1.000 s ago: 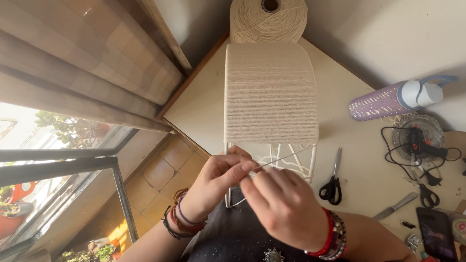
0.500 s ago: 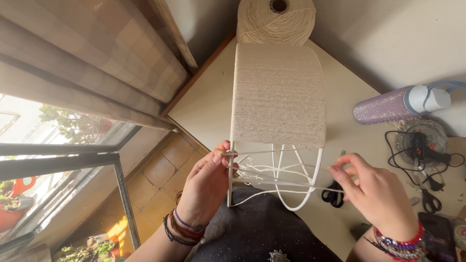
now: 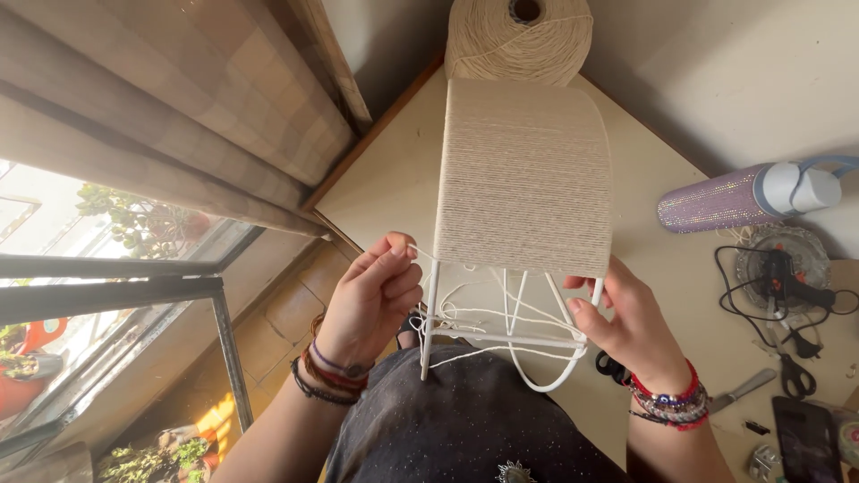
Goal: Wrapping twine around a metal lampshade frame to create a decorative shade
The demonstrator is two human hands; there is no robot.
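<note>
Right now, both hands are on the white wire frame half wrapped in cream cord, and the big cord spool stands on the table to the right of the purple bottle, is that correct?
Not quite. In the head view the cord spool stands at the table's far corner, left of the purple bottle, behind the wire frame. The rest holds: the left hand and right hand are both on the frame.
</note>
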